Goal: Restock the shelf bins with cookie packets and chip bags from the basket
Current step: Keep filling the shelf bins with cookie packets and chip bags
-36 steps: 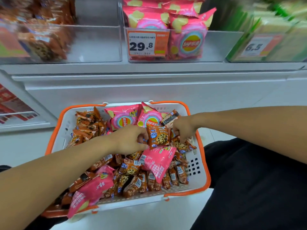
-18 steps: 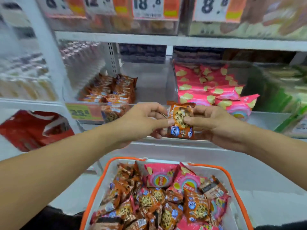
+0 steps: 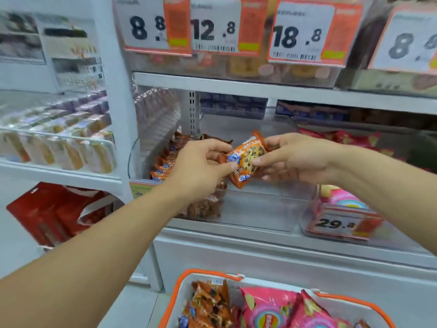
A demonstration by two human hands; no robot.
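Head view: left hand and right hand are pinching one cookie packet between their fingers, apparently aligning it for the clear bin.

The basket is chopped off by the bottom edge, so only its top rim and a few packs show. The cookie packet covers the fingertips behind it on both the left hand and right hand. The left forearm blocks the front of the cookie bin, price tag included. Shelves on the far left are pure motion blur, maybe wrapped cakes. The rightmost price tag runs off frame.
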